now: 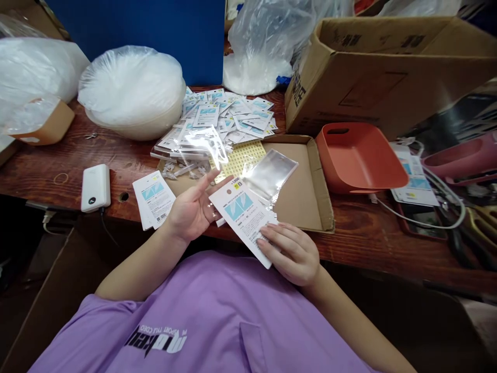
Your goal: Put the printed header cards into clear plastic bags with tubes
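Observation:
My right hand (pixel 292 251) is closed on the lower right edge of a white printed card (pixel 243 215) with blue pictures and a hang hole. Beside the card's upper left edge, my left hand (pixel 196 207) has its fingers apart and grips nothing that I can see. Beyond the card, a stack of clear plastic sleeves (pixel 272 171) lies in a shallow cardboard tray (pixel 303 202), next to a sheet of small gold stickers (pixel 244 158). Small clear plastic pieces (pixel 182 170) lie at the tray's left end. Left of my left hand rests a small stack of similar cards (pixel 154 199).
A heap of packed cards (pixel 229 116) lies behind the tray. A bag-covered bowl (pixel 132 93) stands at the back left, a white power bank (pixel 96 187) nearer. To the right are an orange bin (pixel 361 160), a large cardboard box (pixel 380 83) and scissors (pixel 481 228).

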The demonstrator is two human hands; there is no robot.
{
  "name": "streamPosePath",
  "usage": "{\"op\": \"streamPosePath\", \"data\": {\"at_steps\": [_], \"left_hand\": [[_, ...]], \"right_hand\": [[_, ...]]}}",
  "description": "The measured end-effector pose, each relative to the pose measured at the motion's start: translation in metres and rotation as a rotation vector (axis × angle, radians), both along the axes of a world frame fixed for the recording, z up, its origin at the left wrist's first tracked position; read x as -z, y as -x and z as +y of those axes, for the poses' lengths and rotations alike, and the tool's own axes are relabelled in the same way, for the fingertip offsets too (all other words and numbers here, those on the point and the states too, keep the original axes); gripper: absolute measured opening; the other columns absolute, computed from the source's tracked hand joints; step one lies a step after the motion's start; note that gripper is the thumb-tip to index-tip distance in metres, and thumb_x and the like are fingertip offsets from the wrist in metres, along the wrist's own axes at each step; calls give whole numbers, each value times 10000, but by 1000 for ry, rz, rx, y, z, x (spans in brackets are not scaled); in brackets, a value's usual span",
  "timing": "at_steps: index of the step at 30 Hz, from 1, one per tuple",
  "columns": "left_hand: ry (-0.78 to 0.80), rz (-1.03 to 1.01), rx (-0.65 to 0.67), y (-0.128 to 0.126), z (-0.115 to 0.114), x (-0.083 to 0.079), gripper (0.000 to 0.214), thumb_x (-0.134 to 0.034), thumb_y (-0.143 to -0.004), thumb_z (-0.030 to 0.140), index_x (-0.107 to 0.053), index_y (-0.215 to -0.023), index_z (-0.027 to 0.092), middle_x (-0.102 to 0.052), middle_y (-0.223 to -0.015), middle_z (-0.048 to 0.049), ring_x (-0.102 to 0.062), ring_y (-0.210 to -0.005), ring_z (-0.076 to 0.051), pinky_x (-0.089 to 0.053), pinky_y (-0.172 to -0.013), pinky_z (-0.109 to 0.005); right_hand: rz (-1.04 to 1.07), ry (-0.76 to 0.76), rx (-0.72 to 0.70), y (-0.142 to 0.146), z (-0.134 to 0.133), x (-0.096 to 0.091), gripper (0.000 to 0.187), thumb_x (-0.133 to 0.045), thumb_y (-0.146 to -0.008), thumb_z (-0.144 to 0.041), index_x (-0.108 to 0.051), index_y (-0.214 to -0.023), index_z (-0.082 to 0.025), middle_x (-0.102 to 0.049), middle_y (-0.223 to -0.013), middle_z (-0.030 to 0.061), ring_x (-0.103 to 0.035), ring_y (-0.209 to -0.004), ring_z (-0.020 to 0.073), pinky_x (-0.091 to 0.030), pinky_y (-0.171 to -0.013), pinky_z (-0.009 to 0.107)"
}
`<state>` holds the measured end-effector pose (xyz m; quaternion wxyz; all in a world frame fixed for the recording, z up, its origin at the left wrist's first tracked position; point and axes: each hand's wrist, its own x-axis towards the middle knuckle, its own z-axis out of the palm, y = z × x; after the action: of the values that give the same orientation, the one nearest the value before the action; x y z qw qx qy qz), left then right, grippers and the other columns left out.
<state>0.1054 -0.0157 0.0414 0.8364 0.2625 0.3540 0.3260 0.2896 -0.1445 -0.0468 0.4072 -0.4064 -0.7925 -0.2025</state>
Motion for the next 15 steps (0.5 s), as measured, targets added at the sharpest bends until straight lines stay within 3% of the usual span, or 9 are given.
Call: {"op": "streamPosePath", "data": {"at_steps": [3, 6, 10, 15], "left_hand": [[6, -38, -16, -7, -5, 4, 364, -331, -971, 273, -570, -1209, 137, -718, -997, -72, -665, -971, -182, -516, -862, -313], [85, -3, 81, -8, -8, 9, 401, -316, -972, 295, -571, -1197, 81, -715, -995, -119, -674, -932, -213, -527, -831, -340], [76, -41, 260, 4, -11, 15, 314, -480, -911, 260, -603, -1146, 92, -719, -940, -114, -678, -713, -181, -531, -624, -277], [7, -101, 272, 21, -9, 20, 273, -577, -862, 238, -628, -1111, 137, -709, -1007, -88, -678, -804, -165, -528, -713, -256]], "right_hand": [[-55, 46, 52, 11, 10, -6, 266, -568, -854, -96, -655, -1092, -177, -716, -1007, 79, -644, -1023, 188, -521, -905, 325], [-26, 104, 40, 20, 22, -16, 298, -542, -862, -68, -634, -1129, -163, -708, -1038, 85, -636, -1027, 184, -513, -914, 314], [39, 164, 31, 26, 33, -27, 312, -539, -871, -109, -602, -1171, -165, -670, -1121, 111, -581, -1132, 209, -488, -977, 349], [60, 322, 30, 38, 41, -27, 414, -481, -922, -351, -527, -1266, -127, -547, -1299, 188, -412, -1323, 292, -447, -1032, 449]]}}
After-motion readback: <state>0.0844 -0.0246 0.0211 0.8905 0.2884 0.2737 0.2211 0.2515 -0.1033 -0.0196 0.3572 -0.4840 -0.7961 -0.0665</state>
